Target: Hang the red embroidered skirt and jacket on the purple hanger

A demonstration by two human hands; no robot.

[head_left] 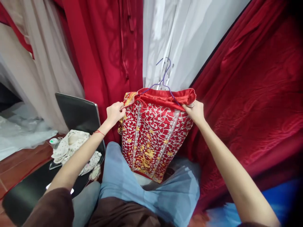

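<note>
A red embroidered garment (151,135) with silver and gold patterns hangs upright in front of my lap. My left hand (115,113) pinches its upper left corner, beside a small red tie. At the upper right corner, my right hand (195,111) is closed on the edge, thumb in front. A purple wire hanger (163,78) rises from the garment's top opening, its hook free in the air. The lower part of the hanger is hidden inside the red lining (165,102).
Red curtains (101,47) and white hanging fabric (196,37) stand close ahead, with dark red cloth (255,104) on the right. On my left, a black chair (26,192) holds a spotted cloth bag (73,148). White tulle (23,135) lies at the far left.
</note>
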